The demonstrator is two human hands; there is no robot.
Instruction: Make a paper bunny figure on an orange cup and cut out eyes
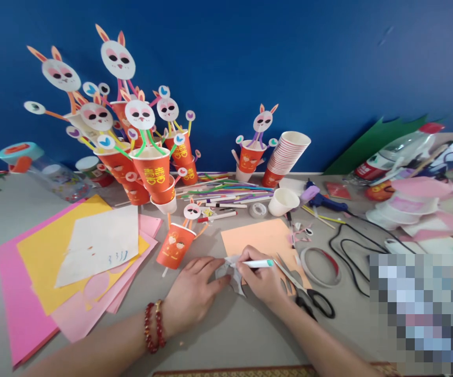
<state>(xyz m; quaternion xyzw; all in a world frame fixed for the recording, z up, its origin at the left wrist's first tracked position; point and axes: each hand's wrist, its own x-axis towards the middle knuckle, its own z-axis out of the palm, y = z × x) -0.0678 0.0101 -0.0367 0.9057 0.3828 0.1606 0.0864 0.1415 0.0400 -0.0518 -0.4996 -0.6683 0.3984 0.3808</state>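
I was, as far as I could judge, at a drawing step: the pen (261, 264) brought to a scrap (239, 285) of paper, for marking rather than cutting. The grey-white scrap lay on the table (226, 345) between my hands, near the orange sheet (255, 233); whether the two overlapped, I couldn't tell.

My left hand (190, 290) gripped nothing; its thumb and fingers, spread apart, rested on the scrap and seemed to pin it. My right hand (263, 283) grasped the pen in a writing hold, its teal end pointing right. The tip was hidden, so I couldn't tell whether it touched.

The next stroke called, I thought, for steady pressure on the left and a light, short turn on the right, since so small a piece could slip or crease. The scissors (316, 299) lay just right of my right hand, the tape (337, 269) beside them. The nearest cup (176, 246) stood beyond my left hand.
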